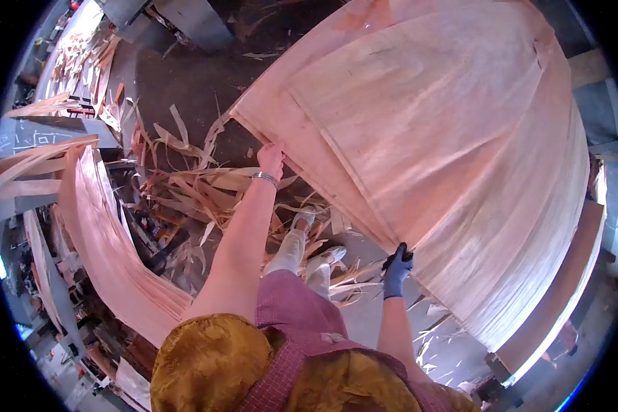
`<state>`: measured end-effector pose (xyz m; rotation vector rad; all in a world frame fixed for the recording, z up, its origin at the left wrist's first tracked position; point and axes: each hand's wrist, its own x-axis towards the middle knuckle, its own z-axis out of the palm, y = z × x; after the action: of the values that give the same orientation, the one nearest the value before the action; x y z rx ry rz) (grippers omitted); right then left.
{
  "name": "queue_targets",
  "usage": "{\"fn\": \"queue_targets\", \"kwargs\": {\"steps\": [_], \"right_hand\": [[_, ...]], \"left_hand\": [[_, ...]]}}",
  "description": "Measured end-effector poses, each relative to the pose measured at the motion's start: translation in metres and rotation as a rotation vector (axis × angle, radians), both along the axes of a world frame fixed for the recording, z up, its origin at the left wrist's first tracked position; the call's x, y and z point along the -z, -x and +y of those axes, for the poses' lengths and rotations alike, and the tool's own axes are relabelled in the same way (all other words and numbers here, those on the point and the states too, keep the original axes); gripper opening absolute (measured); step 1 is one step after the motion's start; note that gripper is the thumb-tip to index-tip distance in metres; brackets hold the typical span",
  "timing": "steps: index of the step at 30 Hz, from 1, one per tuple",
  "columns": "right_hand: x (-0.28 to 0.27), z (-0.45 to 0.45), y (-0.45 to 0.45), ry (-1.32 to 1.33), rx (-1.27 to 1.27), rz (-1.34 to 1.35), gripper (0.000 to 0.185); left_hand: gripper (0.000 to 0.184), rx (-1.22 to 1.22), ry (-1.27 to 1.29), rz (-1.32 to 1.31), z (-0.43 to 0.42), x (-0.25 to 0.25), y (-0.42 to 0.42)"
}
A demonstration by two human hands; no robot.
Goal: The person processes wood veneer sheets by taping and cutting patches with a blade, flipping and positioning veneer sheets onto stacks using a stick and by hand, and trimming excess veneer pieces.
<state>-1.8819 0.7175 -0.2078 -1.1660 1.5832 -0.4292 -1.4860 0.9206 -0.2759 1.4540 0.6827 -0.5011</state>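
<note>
A wide stack of thin wood veneer sheets (419,137) fills the upper right, its surface rippled and pale pink. My bare left hand (271,160), with bracelets at the wrist, is closed on the near edge of the veneer toward its left corner. Farther right along that same edge, my right hand (397,269) in a dark blue glove grips the veneer too. The fingertips of both hands are partly hidden by the sheet edge.
Torn veneer strips (206,185) litter the floor around my feet. A long curved veneer sheet (106,240) hangs at the left, near machinery. More scraps (82,62) lie at the upper left. A long board (556,302) runs along the right, beside a blurred person (563,341).
</note>
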Motion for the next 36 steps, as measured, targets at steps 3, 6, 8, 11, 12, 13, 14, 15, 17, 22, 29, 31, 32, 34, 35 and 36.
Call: {"fn": "queue_targets", "kwargs": {"steps": [3, 6, 8, 11, 12, 13, 14, 15, 17, 22, 29, 31, 32, 34, 35, 36], "right_hand": [[-0.037, 0.006, -0.009, 0.010, 0.012, -0.051, 0.036], [-0.052, -0.004, -0.016, 0.026, 0.004, -0.052, 0.037], [-0.054, -0.023, -0.021, 0.030, 0.023, -0.035, 0.039], [-0.090, -0.033, -0.033, -0.004, -0.028, -0.101, 0.036], [-0.110, -0.034, -0.036, -0.033, -0.034, -0.107, 0.035], [-0.129, -0.028, -0.042, 0.031, -0.016, -0.124, 0.034], [-0.143, -0.024, -0.043, 0.021, 0.008, -0.093, 0.034], [-0.155, -0.023, -0.042, 0.021, 0.031, -0.076, 0.034], [-0.174, -0.019, -0.043, 0.037, 0.067, -0.083, 0.032], [-0.226, -0.005, -0.063, 0.046, 0.050, -0.141, 0.027], [-0.268, 0.022, -0.086, 0.069, 0.102, -0.156, 0.027], [-0.288, 0.031, -0.096, 0.072, 0.137, -0.156, 0.026], [-0.297, 0.035, -0.099, 0.062, 0.143, -0.180, 0.025], [-0.307, 0.038, -0.102, 0.040, 0.156, -0.225, 0.023], [-0.286, 0.035, -0.085, 0.045, 0.154, -0.292, 0.021], [-0.268, 0.039, -0.073, 0.017, 0.148, -0.281, 0.020]], "left_hand": [[0.019, 0.083, 0.022, 0.075, 0.008, 0.003, 0.000], [0.021, 0.066, 0.100, 0.115, 0.001, -0.024, -0.001], [0.022, 0.060, 0.124, 0.119, -0.003, -0.025, -0.001], [0.021, 0.089, 0.148, 0.161, 0.000, -0.020, -0.007], [0.021, 0.093, 0.166, 0.182, 0.002, -0.019, -0.006], [0.022, 0.118, 0.210, 0.124, 0.006, -0.010, -0.005], [0.022, 0.131, 0.239, 0.141, 0.010, -0.004, -0.004], [0.021, 0.147, 0.278, 0.144, 0.011, -0.002, -0.004], [0.021, 0.141, 0.303, 0.161, 0.002, -0.010, -0.010], [0.019, 0.149, 0.336, 0.231, 0.005, -0.013, -0.012], [0.018, 0.152, 0.452, 0.227, 0.013, -0.014, -0.011], [0.018, 0.158, 0.429, 0.233, 0.013, -0.013, -0.013], [0.018, 0.164, 0.456, 0.231, 0.014, -0.014, -0.013], [0.019, 0.173, 0.508, 0.229, 0.017, -0.013, -0.013], [0.019, 0.177, 0.518, 0.230, 0.020, -0.013, -0.011], [0.019, 0.184, 0.531, 0.227, 0.021, -0.011, -0.011]]}}
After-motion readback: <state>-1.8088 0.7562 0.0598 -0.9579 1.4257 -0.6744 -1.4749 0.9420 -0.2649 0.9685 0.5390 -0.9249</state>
